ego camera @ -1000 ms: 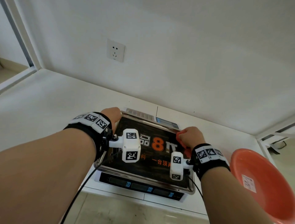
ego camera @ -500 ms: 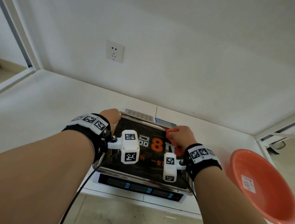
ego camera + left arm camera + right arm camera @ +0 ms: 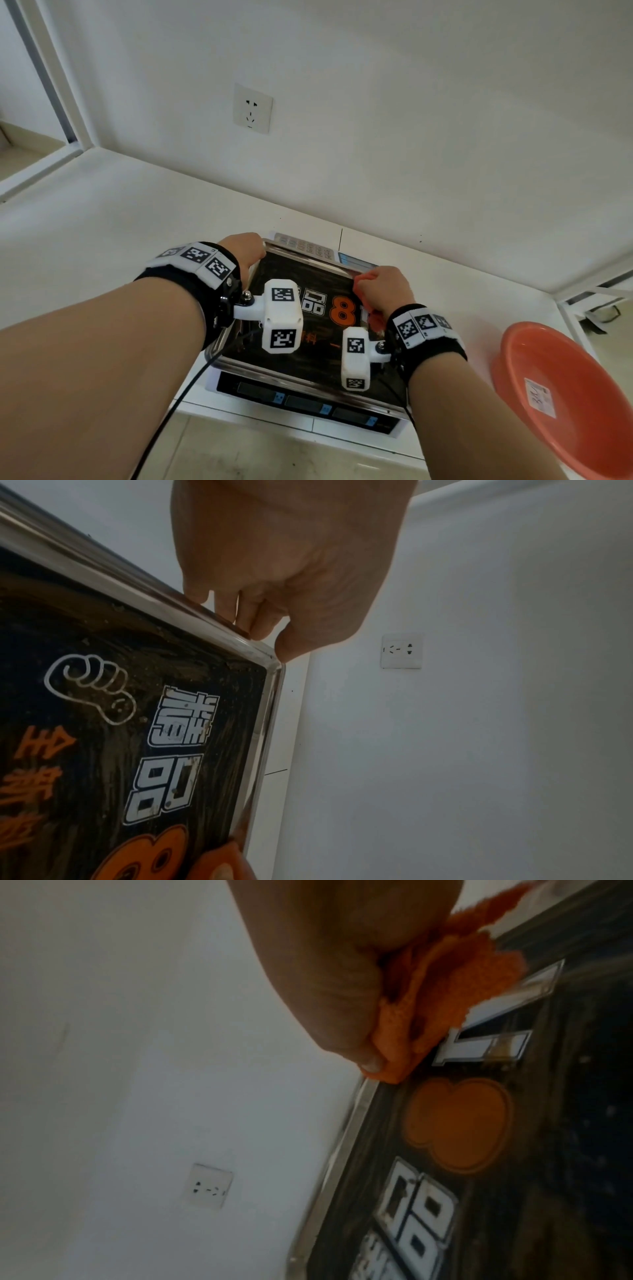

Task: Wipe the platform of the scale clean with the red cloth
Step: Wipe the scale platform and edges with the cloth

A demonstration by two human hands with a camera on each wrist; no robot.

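The scale sits on the white counter, its black platform (image 3: 318,358) printed with an orange 8 and framed by a steel rim (image 3: 137,593). Specks of dirt show on the platform (image 3: 103,647) near the far left corner. My left hand (image 3: 245,248) grips the rim at that corner, with the fingers (image 3: 253,615) curled over its outer edge. My right hand (image 3: 383,287) clutches the bunched red cloth (image 3: 462,988) and presses it on the platform (image 3: 548,1123) by the far rim, just right of the 8. A bit of cloth (image 3: 358,284) shows at the fingertips.
An orange-red plastic basin (image 3: 565,394) stands on the counter at the right, close to my right forearm. The scale's keypad (image 3: 305,245) faces the wall and its display panel (image 3: 308,401) faces me. A wall socket (image 3: 252,109) is above. A black cable (image 3: 178,401) hangs from my left wrist.
My right hand has slid the cloth leftward along the far edge of the platform, from the right corner towards the 8. The left hand keeps its hold on the rim.
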